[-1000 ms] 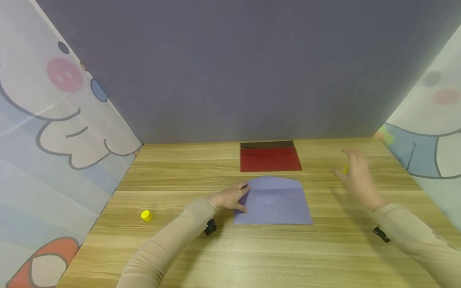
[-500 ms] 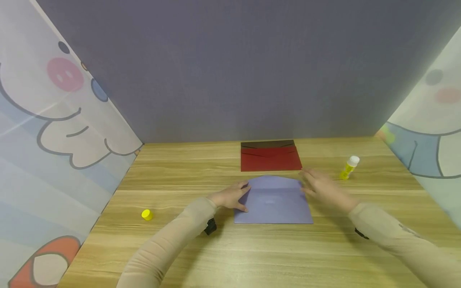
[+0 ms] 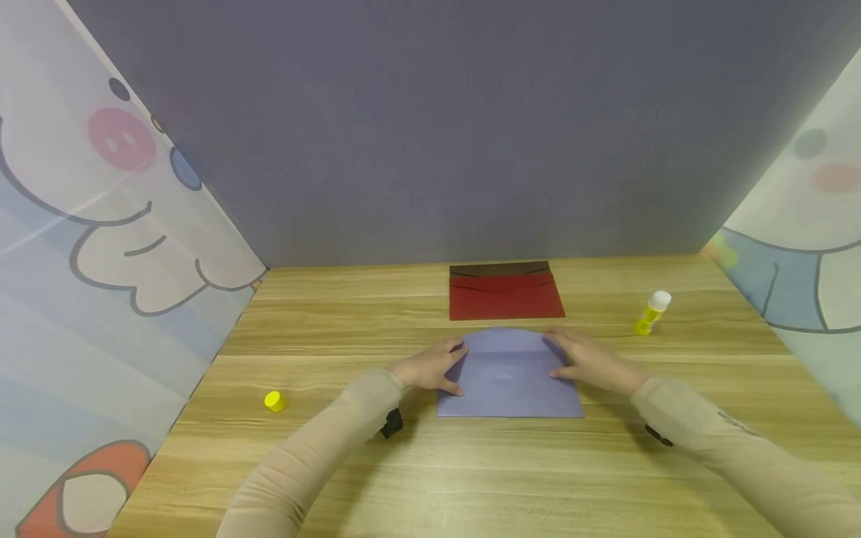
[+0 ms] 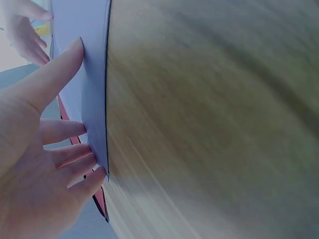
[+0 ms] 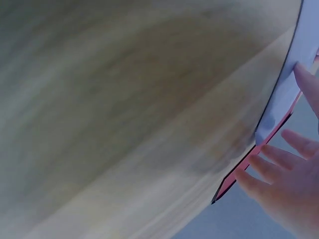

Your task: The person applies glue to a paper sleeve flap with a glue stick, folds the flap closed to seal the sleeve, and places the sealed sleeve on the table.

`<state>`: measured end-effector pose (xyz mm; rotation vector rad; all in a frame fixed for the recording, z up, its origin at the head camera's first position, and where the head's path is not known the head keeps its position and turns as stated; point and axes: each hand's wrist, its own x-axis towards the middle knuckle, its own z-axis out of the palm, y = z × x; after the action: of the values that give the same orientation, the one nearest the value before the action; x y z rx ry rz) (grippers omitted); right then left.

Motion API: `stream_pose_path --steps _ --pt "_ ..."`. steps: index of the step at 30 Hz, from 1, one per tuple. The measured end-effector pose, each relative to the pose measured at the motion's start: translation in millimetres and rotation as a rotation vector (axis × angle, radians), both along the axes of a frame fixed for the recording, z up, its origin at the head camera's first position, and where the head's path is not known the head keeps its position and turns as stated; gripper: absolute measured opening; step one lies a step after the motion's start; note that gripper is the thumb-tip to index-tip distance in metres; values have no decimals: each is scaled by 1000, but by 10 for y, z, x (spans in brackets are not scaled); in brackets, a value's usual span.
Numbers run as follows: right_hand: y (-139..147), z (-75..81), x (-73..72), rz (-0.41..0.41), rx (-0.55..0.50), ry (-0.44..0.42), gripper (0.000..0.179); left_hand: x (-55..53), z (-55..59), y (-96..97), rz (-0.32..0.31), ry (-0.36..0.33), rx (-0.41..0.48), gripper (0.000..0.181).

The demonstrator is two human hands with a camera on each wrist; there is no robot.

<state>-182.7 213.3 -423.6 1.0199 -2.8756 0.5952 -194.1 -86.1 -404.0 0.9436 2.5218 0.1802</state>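
Observation:
A lavender envelope (image 3: 504, 385) lies flat on the wooden table, its flap raised away at the far side. My left hand (image 3: 430, 368) rests on its left edge with fingers spread; in the left wrist view the thumb (image 4: 65, 67) and fingertips touch the paper. My right hand (image 3: 592, 362) lies at its right edge, thumb and fingers apart, and in the right wrist view the thumb (image 5: 306, 82) is over the envelope (image 5: 284, 94). Neither hand grips anything.
Beyond the lavender envelope lie a red envelope (image 3: 507, 299) and a dark one (image 3: 501, 270) partly under it. A yellow glue stick (image 3: 651, 315) with a white end stands at right. A yellow cap (image 3: 274, 401) sits at left. A grey panel (image 3: 464, 149) closes the back.
My right hand has let go of the glue stick, leaving it standing at right, and has moved left onto the envelope's right edge. The left hand has stayed in place.

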Motion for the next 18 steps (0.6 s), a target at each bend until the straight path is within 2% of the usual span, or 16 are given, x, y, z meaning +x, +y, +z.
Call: stream_pose_path --steps 4,9,13,18 --pt "-6 9 -19 -14 -44 -79 72 3 -10 7 -8 32 -21 80" --pt "-19 34 -41 -34 -71 -147 77 19 -17 16 4 72 -7 82" --pt "-30 42 -38 -43 -79 -170 78 35 -1 23 49 80 14 89" --pt "-47 29 -21 -43 -85 -175 76 61 10 6 114 53 39 97"
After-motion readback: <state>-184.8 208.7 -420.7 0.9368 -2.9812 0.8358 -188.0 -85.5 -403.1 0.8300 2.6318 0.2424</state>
